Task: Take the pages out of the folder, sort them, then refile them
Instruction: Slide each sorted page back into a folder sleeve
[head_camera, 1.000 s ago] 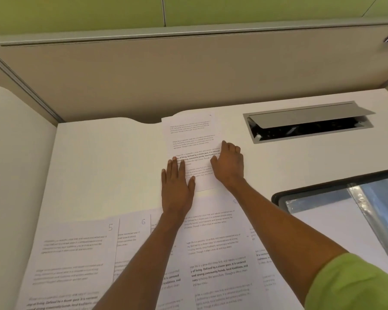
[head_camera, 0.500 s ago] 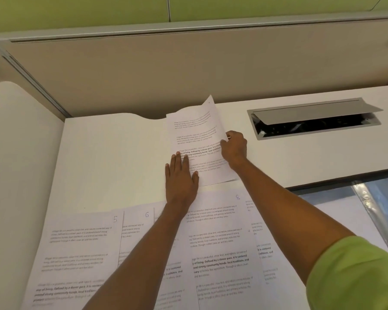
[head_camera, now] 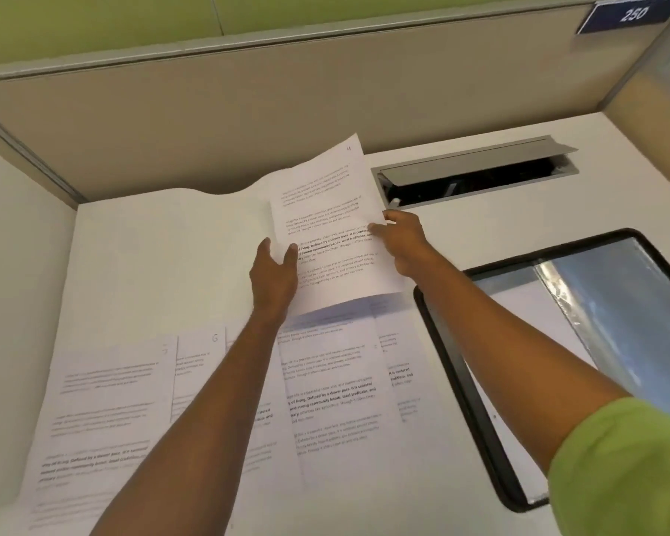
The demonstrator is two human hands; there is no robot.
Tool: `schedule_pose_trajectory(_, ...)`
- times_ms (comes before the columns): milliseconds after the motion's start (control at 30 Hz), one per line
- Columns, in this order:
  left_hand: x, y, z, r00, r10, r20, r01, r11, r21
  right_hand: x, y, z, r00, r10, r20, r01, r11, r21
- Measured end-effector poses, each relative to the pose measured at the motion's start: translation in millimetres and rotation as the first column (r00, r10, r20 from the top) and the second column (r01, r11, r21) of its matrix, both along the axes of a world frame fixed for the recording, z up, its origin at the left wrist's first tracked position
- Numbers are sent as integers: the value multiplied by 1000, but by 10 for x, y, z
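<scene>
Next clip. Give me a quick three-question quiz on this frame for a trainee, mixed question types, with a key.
1. True or false: the page lies flat on the desk.
2. What holds the page? A. the left hand alone. B. the right hand alone. C. both hands.
3. Fill in: the blue sign at the top right reads ___.

Key: 1. False; it is raised off the desk and tilted. 2. C; one hand grips each side edge. 3. 250.
</scene>
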State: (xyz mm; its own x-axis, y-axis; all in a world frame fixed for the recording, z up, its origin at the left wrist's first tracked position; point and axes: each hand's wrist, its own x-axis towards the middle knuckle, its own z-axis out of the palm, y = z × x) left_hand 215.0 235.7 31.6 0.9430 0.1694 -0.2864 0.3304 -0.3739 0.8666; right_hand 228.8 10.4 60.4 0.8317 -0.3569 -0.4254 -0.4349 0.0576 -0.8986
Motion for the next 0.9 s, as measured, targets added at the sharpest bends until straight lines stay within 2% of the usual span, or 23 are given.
schedule_pose_trajectory(133, -87, -315, 54, 979, 88, -181, -142, 939, -313, -495, -449, 19, 999, 26, -38, -23, 997, 76)
schedule_pose_trajectory(267, -304, -765, 49, 964, -14, -265, -138, 826, -547, -917, -1076, -25, 995, 71, -75, -64, 994, 87)
schedule_pose_trajectory(600, -1130, -2352, 35, 916, -206, -345, -43, 803, -594, -1801, -2998, -10, 958, 268, -101, -244, 949, 200)
schedule_pose_trajectory(767, -1553, -3203, 31, 900, -233, -369, -48, 788, -614, -2075, -3831, -28, 943, 323, -82, -306, 937, 169)
schedule_pose_trajectory(900, -1830, -3696, 50, 901, -248, -356, -9, 810, -587, -2284, -4337, -48, 940, 331, -78, -318, 937, 146)
